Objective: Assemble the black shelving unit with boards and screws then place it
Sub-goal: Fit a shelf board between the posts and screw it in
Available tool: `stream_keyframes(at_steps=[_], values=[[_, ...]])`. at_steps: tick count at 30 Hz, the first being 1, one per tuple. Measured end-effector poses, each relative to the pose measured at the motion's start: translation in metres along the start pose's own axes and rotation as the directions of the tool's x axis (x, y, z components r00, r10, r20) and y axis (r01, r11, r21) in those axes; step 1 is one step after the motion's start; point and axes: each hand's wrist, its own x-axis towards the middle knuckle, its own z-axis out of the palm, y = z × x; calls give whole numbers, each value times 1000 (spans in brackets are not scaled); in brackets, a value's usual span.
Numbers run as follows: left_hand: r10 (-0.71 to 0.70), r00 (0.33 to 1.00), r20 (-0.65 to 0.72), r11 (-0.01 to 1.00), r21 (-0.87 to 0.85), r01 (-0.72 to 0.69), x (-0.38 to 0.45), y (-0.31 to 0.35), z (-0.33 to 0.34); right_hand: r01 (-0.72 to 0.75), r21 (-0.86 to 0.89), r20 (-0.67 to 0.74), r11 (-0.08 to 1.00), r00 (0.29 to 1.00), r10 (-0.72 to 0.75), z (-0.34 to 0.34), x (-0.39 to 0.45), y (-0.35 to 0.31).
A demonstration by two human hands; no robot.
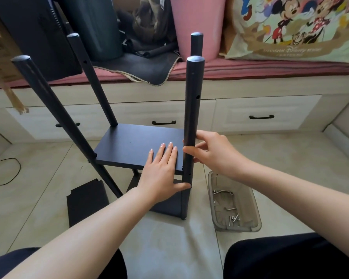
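Head camera looks down on a half-built black shelving unit [141,150] standing on the pale tiled floor [189,238] in front of a low bench with white drawers [262,115]. Four round black posts rise from it; the near right post [191,121] stands upright, the two on the left lean outward in the wide-angle view. A black board [133,146] sits level between the posts, with a lower board [167,206] partly visible underneath. The person's left hand [161,170] lies flat on the near right part of the upper board, fingers straight and pressed down, thumb reaching to the foot of the near right post. The right hand [212,152] has its grip on that same post just above the board, thumb and fingers curled round it. A loose black board [87,202] lies on the floor to the left of the unit. To the right, just beside the unit, a clear plastic tray [256,220] holds several silver screws [234,218]. On the bench above sit a pink bin [197,25], a dark mat and a cartoon-print bag [298,29].
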Motion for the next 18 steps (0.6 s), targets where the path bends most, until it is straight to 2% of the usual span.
stream_keyframes(at_steps=[3, 6, 10, 15, 18], values=[[-42, 996, -83, 999, -7, 41, 1, 8, 7, 1, 8, -10, 1000, 1000, -1, 2, 0, 0], [-68, 990, -121, 998, -18, 66, 4, 10, 9, -58, 20, 10, 998, 998, 58, -4, 4, 1], [-80, 989, -125, 996, -34, 77, 10, 10, 9, -190, 47, 188, 981, 966, 178, -28, 6, 19], [-99, 982, -163, 995, -39, 94, 12, 14, 8, -355, -51, 276, 934, 893, 355, -49, -10, 89], [-95, 975, -202, 995, -42, 88, 9, 16, 6, -443, -131, 280, 887, 841, 462, -41, -26, 145]])
